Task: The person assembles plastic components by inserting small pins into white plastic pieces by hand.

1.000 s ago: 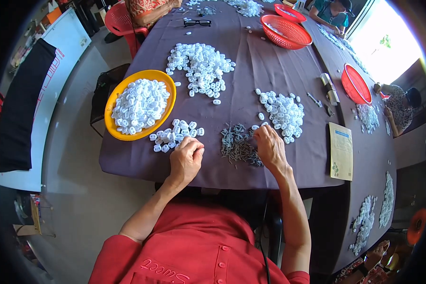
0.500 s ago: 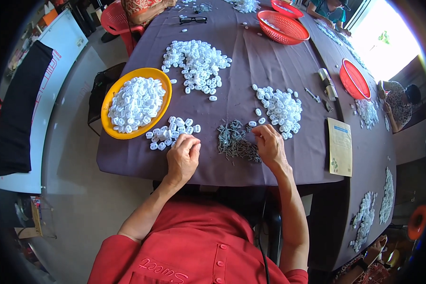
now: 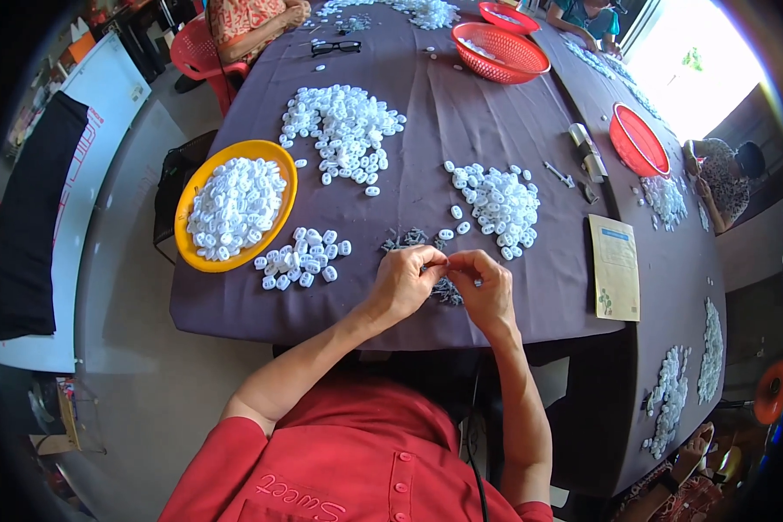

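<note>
Assembly step in hand, by the look of it: joining a small white plastic piece [image 3: 438,267] with one of the thin dark metal bits from the dark pile [image 3: 426,261] lying on the purple-covered counter [image 3: 461,130]. Left hand [image 3: 402,280] curled almost closed, fingertips pinched together over the dark pile, seemingly gripping a small part, though too tiny to tell which. Right hand [image 3: 487,291] likewise nearly closed, thumb and forefinger meeting the left fingertips, apparently pinching the other half of the pair; exactly what sits between them hidden by the fingers. Both hands touching each other just above the near edge of the counter. Small cluster of white pieces [image 3: 300,258] just left of the hands, beside the yellow bowl [image 3: 191,187] full of the same; another heap [image 3: 496,202] just beyond the right hand. Next move likely calling for a fine, steady press to seat the two parts, then a release toward one of the white heaps
</note>
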Demonstrator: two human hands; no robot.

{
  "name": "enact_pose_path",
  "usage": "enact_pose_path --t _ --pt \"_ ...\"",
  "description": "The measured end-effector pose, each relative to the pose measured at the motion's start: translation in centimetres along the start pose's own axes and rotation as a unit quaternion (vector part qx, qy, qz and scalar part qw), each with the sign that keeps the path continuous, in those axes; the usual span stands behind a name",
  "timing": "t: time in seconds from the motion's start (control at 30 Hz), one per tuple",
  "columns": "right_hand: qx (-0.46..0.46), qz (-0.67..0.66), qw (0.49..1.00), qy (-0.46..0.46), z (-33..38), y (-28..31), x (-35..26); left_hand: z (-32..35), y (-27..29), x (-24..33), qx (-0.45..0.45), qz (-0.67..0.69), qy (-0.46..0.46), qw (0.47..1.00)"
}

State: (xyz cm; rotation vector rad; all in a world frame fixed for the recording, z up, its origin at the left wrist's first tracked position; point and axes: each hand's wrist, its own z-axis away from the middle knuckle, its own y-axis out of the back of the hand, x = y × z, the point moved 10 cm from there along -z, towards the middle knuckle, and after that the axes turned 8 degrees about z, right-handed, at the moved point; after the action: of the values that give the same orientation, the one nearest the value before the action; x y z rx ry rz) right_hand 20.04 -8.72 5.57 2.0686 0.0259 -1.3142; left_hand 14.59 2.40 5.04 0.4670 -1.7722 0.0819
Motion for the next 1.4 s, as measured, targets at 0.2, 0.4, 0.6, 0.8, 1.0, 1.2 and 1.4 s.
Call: enact_pose_path --t 0.2,0.4,0.6,0.8,1.0,1.2,1.4 --pt "0.016 -0.032 0.999 -0.035 0.5 0.5 1.4 0.1 -1.9 -2.1 -0.061 0.053 0.13 0.988" --pt "0.047 0.049 0.997 0.038 0.3 0.7 0.0 -0.6 -1.7 -1.7 -0.02 -0.046 0.019 0.999" --pt "0.07 -0.051 0.996 -0.016 0.6 0.9 1.1 -0.6 -2.2 -3.5 -0.034 0.032 0.125 0.991" --pt "0.09 -0.07 0.993 -0.02 0.6 1.2 1.1 -0.4 -1.6 -2.9 0.011 0.037 0.14 0.989" --pt "0.064 -0.103 0.99 -0.073 0.5 0.5 2.7 -0.4 -1.5 -2.4 0.015 0.032 0.123 0.992" --pt "0.061 -0.104 0.99 -0.067 0.6 0.2 2.6 -0.1 -1.6 -2.9 0.034 0.058 0.121 0.99" --pt "0.064 -0.156 0.982 -0.083 0.7 -0.2 3.2 0.0 -1.8 -3.6 0.026 0.094 0.181 0.979"
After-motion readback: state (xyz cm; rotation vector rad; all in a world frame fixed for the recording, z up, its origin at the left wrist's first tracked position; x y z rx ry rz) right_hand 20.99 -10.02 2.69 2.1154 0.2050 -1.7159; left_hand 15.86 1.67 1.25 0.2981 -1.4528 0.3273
